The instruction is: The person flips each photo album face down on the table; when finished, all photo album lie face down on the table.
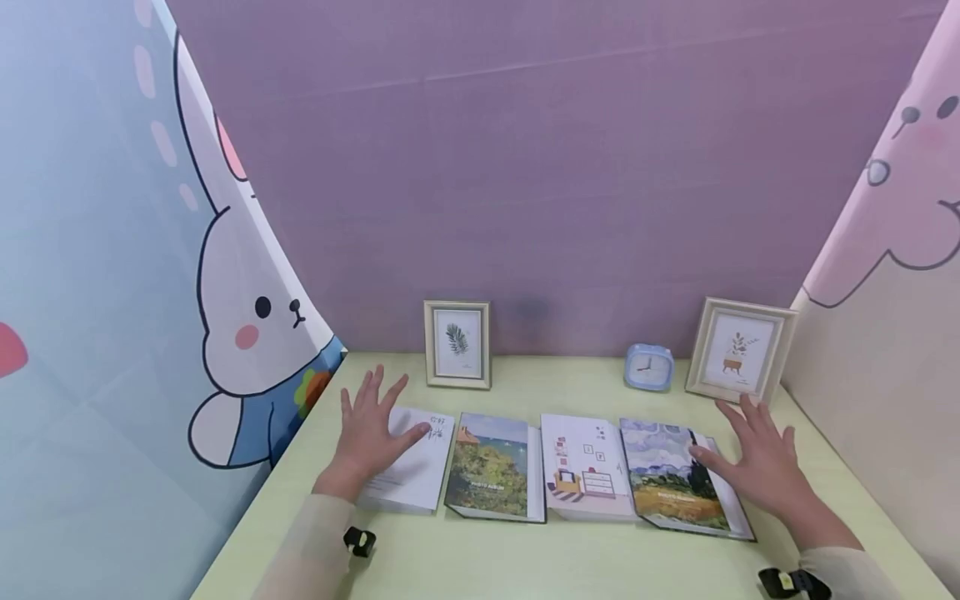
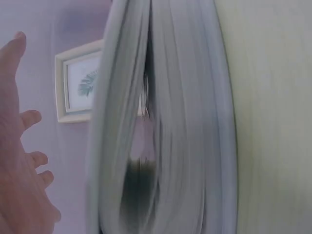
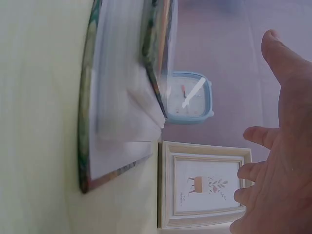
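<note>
Purple backdrop [image 1: 525,183] rises behind a pale green table [image 1: 570,567], with a rabbit-printed panel [image 1: 251,350] on the left side. Across the table four albums lie flat in a row: a white album [image 1: 412,479] at the left end, a seaside album [image 1: 491,467], an interior-drawing album [image 1: 592,467] and a cypress-landscape album [image 1: 671,479] at the right end.

Both hands are spread wide, thumbs and fingers well apart, and grip nothing. The left hand [image 1: 371,442] hovers above the white album; the right hand [image 1: 765,471] hovers near the right edge of the cypress-landscape album. Both wrist views show a gap beneath the hands.

To handle these albums well, I would lower the hands gently and take each one through its whole thickness, covers and pages together. The left wrist view shows pages gaping apart, and the right wrist view a cover standing away from its pages, so a pinch on the top cover alone would probably let it swing open.

As for containers, each picture frame holds a print: the left picture frame [image 1: 430,343] a leaf print [image 1: 457,340], the right picture frame [image 1: 775,358] a potted-plant print [image 1: 737,354]. A blue clock [image 1: 648,367] stands between them, nearer the right one.
</note>
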The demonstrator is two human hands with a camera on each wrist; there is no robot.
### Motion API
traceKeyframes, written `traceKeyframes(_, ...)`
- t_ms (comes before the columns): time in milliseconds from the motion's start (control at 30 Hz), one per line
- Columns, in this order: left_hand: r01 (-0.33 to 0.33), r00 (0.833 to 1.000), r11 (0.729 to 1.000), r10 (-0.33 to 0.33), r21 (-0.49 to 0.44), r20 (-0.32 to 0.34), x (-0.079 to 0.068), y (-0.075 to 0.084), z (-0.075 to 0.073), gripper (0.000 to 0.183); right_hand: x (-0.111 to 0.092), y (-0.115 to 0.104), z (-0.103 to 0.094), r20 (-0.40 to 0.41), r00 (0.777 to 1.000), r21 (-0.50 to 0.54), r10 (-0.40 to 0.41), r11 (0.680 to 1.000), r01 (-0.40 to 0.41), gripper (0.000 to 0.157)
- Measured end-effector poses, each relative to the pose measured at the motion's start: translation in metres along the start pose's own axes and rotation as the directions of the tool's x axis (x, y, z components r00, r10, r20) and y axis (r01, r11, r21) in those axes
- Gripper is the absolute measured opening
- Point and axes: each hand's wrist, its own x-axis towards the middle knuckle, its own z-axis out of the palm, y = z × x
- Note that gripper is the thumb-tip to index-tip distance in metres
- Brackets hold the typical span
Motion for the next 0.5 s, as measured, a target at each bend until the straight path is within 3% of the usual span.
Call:
traceKeyframes(300,-0.032,0.999,0.997,0.029,-0.077,-0.045,-0.006,0.022,0.009,0.094,-0.012,-0.006,-0.002,-0.004,1.000,0.040,0.004,0.999,-0.003,0.090)
traceKeyframes(500,-0.069,0.997,0.990,0.065,-0.122,-0.041,-0.011,0.041,0.016,0.091,-0.018,-0.003,0.003,0.001,1.000,0.062,0.021,0.998,-0.021,0.087)
